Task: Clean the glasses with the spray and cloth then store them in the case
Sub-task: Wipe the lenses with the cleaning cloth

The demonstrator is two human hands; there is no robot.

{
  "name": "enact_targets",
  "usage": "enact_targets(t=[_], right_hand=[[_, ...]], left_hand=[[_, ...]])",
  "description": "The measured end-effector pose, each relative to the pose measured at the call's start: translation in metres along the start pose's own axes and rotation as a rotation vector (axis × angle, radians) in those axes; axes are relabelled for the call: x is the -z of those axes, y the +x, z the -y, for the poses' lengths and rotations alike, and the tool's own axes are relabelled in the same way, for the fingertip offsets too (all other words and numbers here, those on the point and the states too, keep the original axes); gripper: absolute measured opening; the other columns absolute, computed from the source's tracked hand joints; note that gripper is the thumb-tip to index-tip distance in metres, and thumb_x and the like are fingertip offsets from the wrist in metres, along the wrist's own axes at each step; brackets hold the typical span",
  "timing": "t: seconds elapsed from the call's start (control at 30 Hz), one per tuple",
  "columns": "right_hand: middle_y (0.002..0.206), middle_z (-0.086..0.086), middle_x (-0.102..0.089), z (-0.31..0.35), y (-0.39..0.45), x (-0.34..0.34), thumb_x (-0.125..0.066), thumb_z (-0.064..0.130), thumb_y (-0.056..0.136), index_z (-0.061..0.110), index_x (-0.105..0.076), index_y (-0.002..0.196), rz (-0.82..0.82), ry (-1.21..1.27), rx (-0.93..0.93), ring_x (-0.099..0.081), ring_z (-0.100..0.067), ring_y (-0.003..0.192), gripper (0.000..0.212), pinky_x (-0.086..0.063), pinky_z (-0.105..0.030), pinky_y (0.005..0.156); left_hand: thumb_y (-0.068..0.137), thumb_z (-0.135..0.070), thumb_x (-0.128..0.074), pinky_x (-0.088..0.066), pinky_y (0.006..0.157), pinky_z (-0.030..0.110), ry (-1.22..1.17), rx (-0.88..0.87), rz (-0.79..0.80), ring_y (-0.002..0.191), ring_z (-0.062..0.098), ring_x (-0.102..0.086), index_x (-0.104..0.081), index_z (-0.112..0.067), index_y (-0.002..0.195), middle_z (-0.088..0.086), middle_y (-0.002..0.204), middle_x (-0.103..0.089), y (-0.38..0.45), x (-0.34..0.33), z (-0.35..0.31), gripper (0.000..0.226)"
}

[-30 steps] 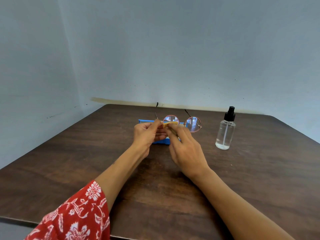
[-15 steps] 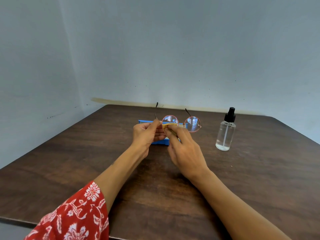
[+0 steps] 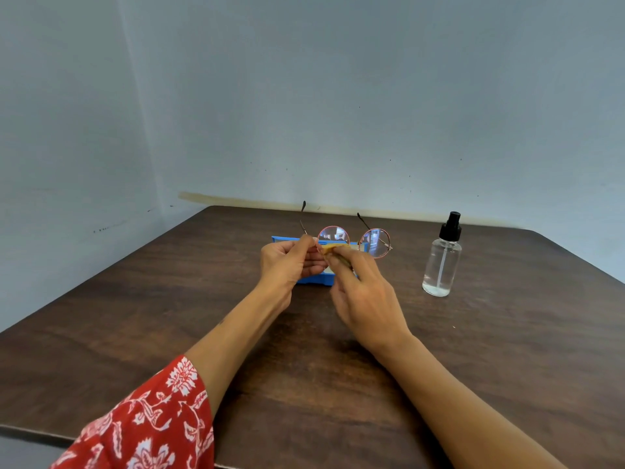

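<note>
Glasses (image 3: 353,239), held above the blue case (image 3: 313,279), lie with their long axis running left to right, temples pointing away toward the wall. Left hand (image 3: 291,264) pinches the frame at its left end; right hand (image 3: 363,292) presses the yellow cloth (image 3: 333,248) to the left lens. Spray bottle (image 3: 441,262) stands well right of the case, nearer the right hand.

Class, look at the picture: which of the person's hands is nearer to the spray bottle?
The right hand. It is at the glasses with the cloth, left of the spray bottle; the left hand sits farther left.
</note>
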State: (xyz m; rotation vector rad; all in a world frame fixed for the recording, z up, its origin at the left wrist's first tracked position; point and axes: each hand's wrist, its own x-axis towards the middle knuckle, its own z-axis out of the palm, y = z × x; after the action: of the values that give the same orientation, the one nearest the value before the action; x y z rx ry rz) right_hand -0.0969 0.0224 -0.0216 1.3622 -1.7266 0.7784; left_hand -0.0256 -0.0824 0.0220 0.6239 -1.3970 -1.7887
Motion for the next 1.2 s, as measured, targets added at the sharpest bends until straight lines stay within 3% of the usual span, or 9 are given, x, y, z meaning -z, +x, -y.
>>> enact_targets(t=[0.2, 0.43, 0.57, 0.67, 0.73, 0.83, 0.97, 1.07, 1.2], right_hand=[[0.111, -0.014, -0.062, -0.010, -0.001, 0.005, -0.066, -0.006, 0.073, -0.002, -0.065, 0.111, -0.081, 0.058, -0.225, -0.046, -0.018, 0.105, 0.038, -0.054, -0.030, 0.071], [0.110, -0.013, -0.062, -0.001, 0.000, 0.003, -0.044, 0.011, 0.080, -0.001, -0.065, 0.109, -0.004, 0.028, -0.020, -0.050, -0.019, 0.102, 0.038, -0.053, -0.027, 0.075], [0.114, -0.011, -0.061, -0.012, -0.002, 0.003, -0.058, 0.000, 0.079, 0.001, -0.064, 0.114, -0.094, 0.092, -0.254, -0.051, -0.020, 0.108, 0.035, -0.048, -0.024, 0.081], [0.117, -0.010, -0.058, -0.021, -0.003, 0.006, -0.061, -0.004, 0.080, 0.003, -0.062, 0.118, -0.101, 0.106, -0.373, -0.053, -0.022, 0.109, 0.039, -0.036, -0.013, 0.087], [0.117, -0.011, -0.059, -0.019, -0.003, 0.006, -0.062, -0.004, 0.080, 0.002, -0.063, 0.117, -0.097, 0.103, -0.348, -0.053, -0.023, 0.110, 0.038, -0.037, -0.014, 0.088], [0.114, -0.013, -0.061, -0.009, -0.002, 0.003, -0.060, -0.001, 0.078, -0.001, -0.064, 0.114, -0.068, 0.065, -0.217, -0.050, -0.021, 0.108, 0.036, -0.049, -0.026, 0.082], [0.112, -0.013, -0.061, -0.004, 0.000, 0.003, -0.049, 0.008, 0.081, -0.002, -0.064, 0.113, -0.027, 0.050, -0.110, -0.047, -0.018, 0.107, 0.037, -0.052, -0.027, 0.079], [0.115, -0.012, -0.060, -0.013, -0.001, 0.005, -0.062, -0.003, 0.078, 0.001, -0.063, 0.116, -0.093, 0.094, -0.294, -0.052, -0.022, 0.109, 0.038, -0.041, -0.017, 0.086], [0.116, -0.014, -0.058, -0.023, 0.000, 0.011, -0.061, -0.005, 0.080, 0.000, -0.062, 0.117, -0.139, 0.102, -0.422, -0.054, -0.026, 0.108, 0.037, -0.026, -0.010, 0.092]], left_hand=[[0.083, -0.010, -0.064, -0.054, 0.050, 0.018, -0.001, 0.002, -0.014, 0.050, 0.014, -0.065, -0.067, 0.001, 0.073, 0.008, 0.056, -0.066, 0.001, 0.001, -0.002, 0.014], [0.083, -0.010, -0.063, -0.053, 0.048, 0.018, -0.001, 0.015, -0.020, 0.051, 0.015, -0.065, -0.067, 0.000, 0.071, 0.007, 0.054, -0.065, 0.001, 0.001, -0.001, 0.016], [0.082, -0.009, -0.063, -0.053, 0.048, 0.018, -0.005, -0.001, -0.034, 0.049, 0.014, -0.064, -0.067, -0.001, 0.068, 0.008, 0.055, -0.065, 0.002, 0.001, -0.003, 0.016], [0.082, -0.011, -0.064, -0.054, 0.049, 0.018, 0.011, 0.003, -0.041, 0.050, 0.014, -0.065, -0.068, -0.001, 0.071, 0.007, 0.056, -0.066, 0.002, 0.002, -0.003, 0.015], [0.082, -0.010, -0.064, -0.054, 0.049, 0.018, 0.015, 0.006, -0.038, 0.050, 0.014, -0.065, -0.068, -0.002, 0.072, 0.007, 0.056, -0.067, 0.002, 0.002, -0.002, 0.014], [0.082, -0.009, -0.064, -0.054, 0.049, 0.018, 0.023, 0.005, -0.035, 0.051, 0.014, -0.065, -0.068, -0.002, 0.071, 0.009, 0.058, -0.066, 0.001, 0.002, -0.001, 0.013], [0.082, -0.008, -0.063, -0.052, 0.047, 0.017, 0.012, 0.002, -0.041, 0.049, 0.013, -0.064, -0.067, -0.001, 0.068, 0.006, 0.053, -0.065, -0.001, 0.001, -0.004, 0.016], [0.081, -0.006, -0.062, -0.052, 0.046, 0.017, 0.005, 0.000, -0.046, 0.047, 0.013, -0.063, -0.066, -0.001, 0.067, 0.006, 0.051, -0.064, -0.001, 0.001, -0.005, 0.016], [0.082, -0.009, -0.063, -0.053, 0.048, 0.018, 0.017, 0.010, -0.041, 0.048, 0.014, -0.063, -0.067, -0.002, 0.068, 0.006, 0.053, -0.065, 0.001, 0.002, -0.005, 0.017]])
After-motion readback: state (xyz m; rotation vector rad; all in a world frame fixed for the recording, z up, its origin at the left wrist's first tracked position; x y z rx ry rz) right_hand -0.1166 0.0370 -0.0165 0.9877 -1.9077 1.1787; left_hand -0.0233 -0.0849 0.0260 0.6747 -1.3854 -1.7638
